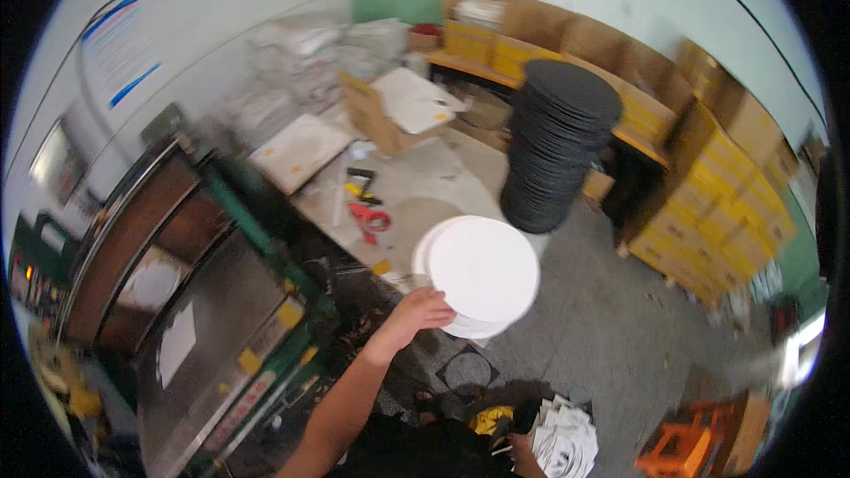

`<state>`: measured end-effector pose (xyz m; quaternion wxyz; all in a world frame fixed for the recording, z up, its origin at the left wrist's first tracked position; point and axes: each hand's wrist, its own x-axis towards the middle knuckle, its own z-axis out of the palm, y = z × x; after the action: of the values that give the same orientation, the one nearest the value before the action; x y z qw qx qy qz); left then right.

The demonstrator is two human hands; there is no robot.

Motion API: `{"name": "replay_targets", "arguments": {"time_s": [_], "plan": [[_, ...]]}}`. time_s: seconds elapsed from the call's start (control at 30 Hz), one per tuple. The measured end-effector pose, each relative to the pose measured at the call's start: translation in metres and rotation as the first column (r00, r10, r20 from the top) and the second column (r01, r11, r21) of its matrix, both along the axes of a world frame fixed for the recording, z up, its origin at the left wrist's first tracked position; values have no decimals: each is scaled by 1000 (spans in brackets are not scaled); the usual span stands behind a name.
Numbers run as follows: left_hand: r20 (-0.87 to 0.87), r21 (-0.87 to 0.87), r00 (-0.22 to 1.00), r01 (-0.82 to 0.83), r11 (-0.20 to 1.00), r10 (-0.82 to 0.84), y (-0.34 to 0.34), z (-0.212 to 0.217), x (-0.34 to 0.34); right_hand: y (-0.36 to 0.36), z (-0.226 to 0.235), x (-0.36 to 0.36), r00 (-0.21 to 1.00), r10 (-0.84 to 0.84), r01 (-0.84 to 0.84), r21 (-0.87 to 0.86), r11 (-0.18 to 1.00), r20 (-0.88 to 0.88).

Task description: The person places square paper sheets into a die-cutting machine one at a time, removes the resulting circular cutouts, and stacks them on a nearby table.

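Left-hand grip: the left hand (pixel 420 312) is laid at the near left rim of the white disc stack (pixel 485 270); whether the rim is pinched or merely touched cannot be told.
Right-hand grip: the right hand (pixel 524 453) is seen only in part at the lower edge, just beside the fanned white sheets (pixel 565 438); its hold cannot be told.
White discs: stacked unevenly, with lower edges left showing at the left; seen at the near end of the table (pixel 425 186), in front of the tall black disc stack (pixel 562 142). What they are borne on is hidden.
Handling: each disc is judged light, thin and fairly stiff, the pile being heavier; smooth faces may be slid over one another, and rims might be creased if squeezed.
Best hold: opposite rims, supported from below, with the layers kept level.
Tabletop: a red tape dispenser (pixel 372 221) is seen left of the white discs.
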<state>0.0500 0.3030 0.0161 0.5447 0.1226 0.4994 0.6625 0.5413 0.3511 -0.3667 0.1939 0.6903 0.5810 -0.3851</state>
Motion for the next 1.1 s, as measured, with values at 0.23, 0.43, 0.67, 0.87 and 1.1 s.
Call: {"name": "replay_targets", "arguments": {"time_s": [0.23, 0.43, 0.67, 0.87, 1.1], "plan": [[-690, -282, 685, -553, 784, 235, -277, 1, 35, 35, 33, -225, 855, -66, -199, -441, 875, -515], [-952, -234, 208, -967, -97, 224, -555, -58, 221, 11, 95, -332, 650, 591, -739, -215, 638, -477], [-986, 105, -140, -101, -989, -91, -775, -61, 494, -165, 175, -358, 28, 935, -995, -102, -8, -353], [-972, -99, -214, 6, -995, 95, -888, -65, 592, -316, 217, -372, -362, 854, -913, -41, -405, -374], [-671, -114, -737, -7, -993, 82, -926, -81, 644, -393, 216, -374, -474, 817, -834, -131, -536, -327]]}}
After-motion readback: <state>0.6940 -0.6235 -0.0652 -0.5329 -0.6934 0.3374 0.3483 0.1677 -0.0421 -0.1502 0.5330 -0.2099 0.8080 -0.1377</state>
